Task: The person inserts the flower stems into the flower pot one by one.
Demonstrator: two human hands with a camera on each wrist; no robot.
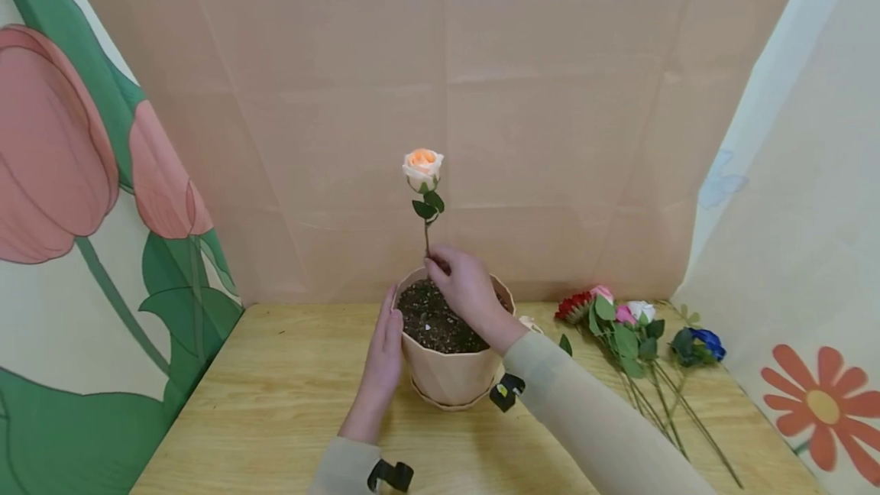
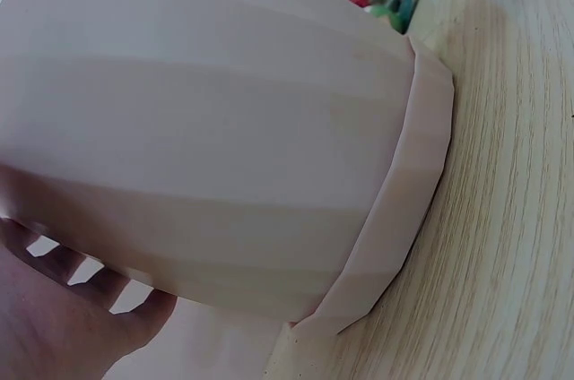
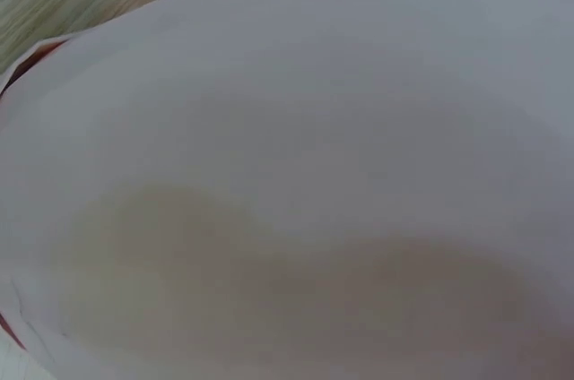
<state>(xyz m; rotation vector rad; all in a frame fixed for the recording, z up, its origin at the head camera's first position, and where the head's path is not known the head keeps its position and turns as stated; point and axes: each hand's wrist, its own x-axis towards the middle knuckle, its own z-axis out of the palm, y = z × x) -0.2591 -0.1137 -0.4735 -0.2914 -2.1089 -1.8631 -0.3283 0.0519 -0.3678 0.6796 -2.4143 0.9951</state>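
A peach rose with dark green leaves stands upright over a pale pink flowerpot filled with dark soil. My right hand reaches over the rim and pinches the rose's stem between thumb and fingers; the stem's lower end is hidden behind it. Against the pot's left side lies my left hand, its fingers extended along the wall. In the left wrist view that hand touches the faceted pot. A pale, blurred surface fills most of the right wrist view.
On the wooden table, several flowers lie to the right: a red one, pink and white ones, and a blue one, their long stems towards the front edge. A saucer sits under the pot. Printed panels stand at both sides.
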